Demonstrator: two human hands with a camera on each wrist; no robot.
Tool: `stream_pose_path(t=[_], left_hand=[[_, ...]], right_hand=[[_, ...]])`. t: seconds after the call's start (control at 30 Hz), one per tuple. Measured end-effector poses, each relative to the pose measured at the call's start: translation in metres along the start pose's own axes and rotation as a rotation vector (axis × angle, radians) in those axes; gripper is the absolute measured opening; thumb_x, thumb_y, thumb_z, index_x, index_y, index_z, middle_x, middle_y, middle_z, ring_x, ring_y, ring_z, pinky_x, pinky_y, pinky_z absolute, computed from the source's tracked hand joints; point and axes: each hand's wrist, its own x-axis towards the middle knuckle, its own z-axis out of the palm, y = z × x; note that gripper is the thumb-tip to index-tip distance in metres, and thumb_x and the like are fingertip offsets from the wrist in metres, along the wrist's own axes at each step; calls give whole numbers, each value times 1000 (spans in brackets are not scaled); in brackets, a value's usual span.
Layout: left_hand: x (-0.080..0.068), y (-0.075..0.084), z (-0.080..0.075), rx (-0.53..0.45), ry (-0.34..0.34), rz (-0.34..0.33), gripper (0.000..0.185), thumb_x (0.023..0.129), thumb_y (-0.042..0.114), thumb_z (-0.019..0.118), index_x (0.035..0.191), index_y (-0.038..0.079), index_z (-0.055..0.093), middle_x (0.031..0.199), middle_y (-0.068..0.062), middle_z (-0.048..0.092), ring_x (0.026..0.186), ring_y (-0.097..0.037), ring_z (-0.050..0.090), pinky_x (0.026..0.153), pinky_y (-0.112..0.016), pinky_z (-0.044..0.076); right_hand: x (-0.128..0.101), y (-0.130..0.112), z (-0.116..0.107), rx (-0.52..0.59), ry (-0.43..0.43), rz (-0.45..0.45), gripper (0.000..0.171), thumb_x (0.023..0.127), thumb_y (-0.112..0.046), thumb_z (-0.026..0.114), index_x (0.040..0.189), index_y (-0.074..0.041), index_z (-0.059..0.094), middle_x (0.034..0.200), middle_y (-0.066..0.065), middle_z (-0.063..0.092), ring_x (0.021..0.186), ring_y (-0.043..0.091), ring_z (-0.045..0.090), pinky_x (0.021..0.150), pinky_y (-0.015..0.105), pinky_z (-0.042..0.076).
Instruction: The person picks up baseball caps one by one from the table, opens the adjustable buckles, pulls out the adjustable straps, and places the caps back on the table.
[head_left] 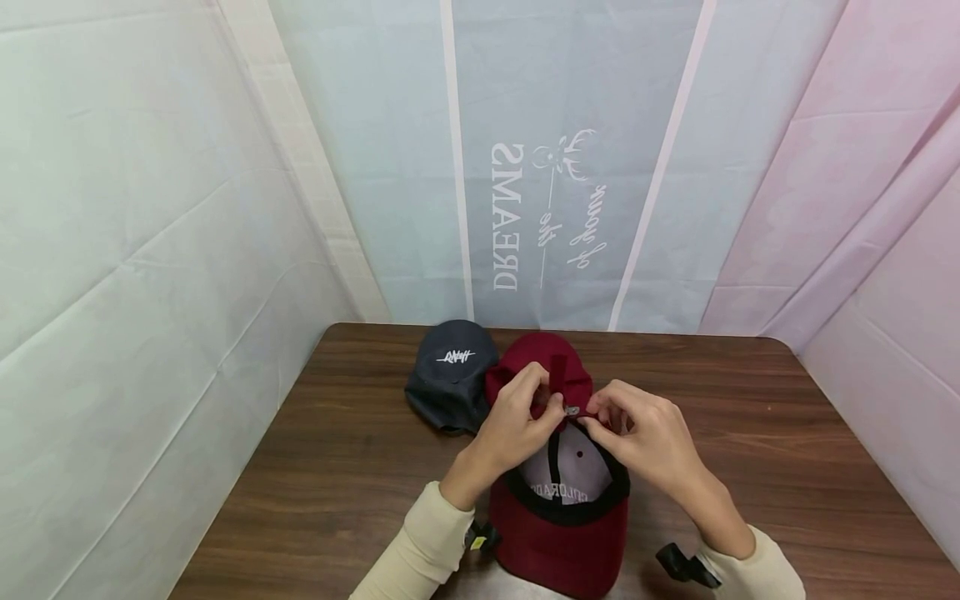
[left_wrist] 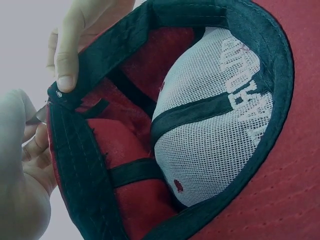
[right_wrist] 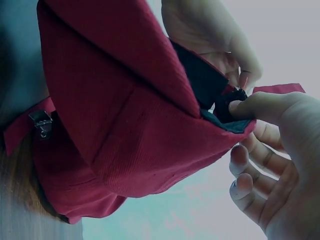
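Observation:
Brim towards me, a dark red cap [head_left: 558,542] stands with its inside facing up, showing a black sweatband [left_wrist: 82,170] and white mesh with lettering. My left hand [head_left: 513,421] pinches the cap's back strap [head_left: 557,375] beside a small metal buckle [head_left: 572,410]. The loose strap end sticks up past those fingers. On the other side of the back opening, my right hand [head_left: 647,429] grips the band's edge, its thumb pressing the inside. In the right wrist view, the right hand's other fingers are loosely bent below the edge.
A second red cap [head_left: 536,350] lies just behind the held one; its strap buckle [right_wrist: 41,122] shows in the right wrist view. Left of it lies a dark grey cap [head_left: 453,367] with white lettering. The wooden table [head_left: 337,467] meets fabric-covered walls at its back and sides.

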Motion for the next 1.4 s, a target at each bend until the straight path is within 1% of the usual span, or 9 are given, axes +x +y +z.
stream_pose_path(t=[0.27, 0.4, 0.53, 0.67, 0.73, 0.97, 1.13, 1.3, 1.4], left_hand=[[0, 1, 0, -8, -11, 0, 9, 100, 0, 63, 106, 4, 59, 92, -6, 62, 79, -12, 62, 70, -17, 53], [0, 1, 0, -4, -30, 16, 9, 102, 2, 64, 110, 5, 61, 95, -6, 64, 82, -11, 64, 73, -15, 54], [-1, 1, -2, -2, -69, 30, 11, 103, 5, 65, 113, 6, 62, 99, -4, 64, 84, -10, 64, 74, -17, 55], [-3, 0, -5, -3, -127, 51, 18, 99, 5, 70, 115, 8, 60, 105, -4, 63, 87, -12, 62, 77, -18, 54], [-3, 0, -7, -1, -154, 62, 23, 96, 4, 72, 115, 8, 59, 108, -4, 62, 88, -13, 61, 78, -18, 54], [-4, -2, -8, 47, -162, 84, 23, 93, -2, 72, 108, 9, 59, 106, -3, 61, 90, -12, 58, 79, -14, 50], [-6, -4, -8, 57, -134, 91, 22, 92, -4, 72, 103, 10, 59, 103, -2, 62, 88, -10, 57, 79, -10, 46], [-6, -5, -7, 47, -115, 89, 22, 92, -4, 72, 100, 11, 58, 100, -2, 61, 84, -9, 55, 76, -11, 44], [-7, -6, -7, 42, -108, 84, 22, 91, -4, 72, 99, 11, 58, 98, -1, 61, 82, -9, 54, 74, -12, 44]], right_hand=[[1, -1, 6, 2, 20, -85, 30, 75, -1, 87, 96, -19, 75, 94, -9, 69, 65, 4, 52, 57, 15, 41], [2, 1, 11, -32, 52, -154, 4, 94, -21, 79, 96, -19, 77, 97, -5, 71, 69, 7, 58, 58, 17, 45], [1, 3, 14, -56, 68, -177, 31, 107, -40, 61, 95, -18, 78, 95, -2, 73, 71, 10, 61, 58, 21, 48], [-2, 4, 13, -54, 43, -142, 19, 103, -33, 70, 96, -17, 78, 94, 0, 73, 67, 12, 59, 56, 21, 46], [-3, 4, 12, -52, 33, -124, 6, 95, -23, 79, 97, -17, 78, 95, 0, 74, 67, 12, 59, 57, 21, 46], [-2, 3, 13, -49, 50, -112, 25, 79, -6, 88, 97, -19, 77, 94, -2, 73, 64, 12, 56, 56, 20, 43], [-2, 2, 14, -54, 60, -107, 24, 78, -7, 87, 96, -20, 77, 91, -3, 73, 63, 11, 55, 55, 18, 42], [-2, 1, 16, -53, 75, -99, 5, 92, -20, 80, 96, -19, 77, 89, -3, 72, 62, 11, 55, 54, 18, 41], [-2, 1, 17, -57, 93, -98, 7, 90, -16, 81, 96, -18, 77, 87, -3, 72, 60, 11, 52, 53, 18, 39]])
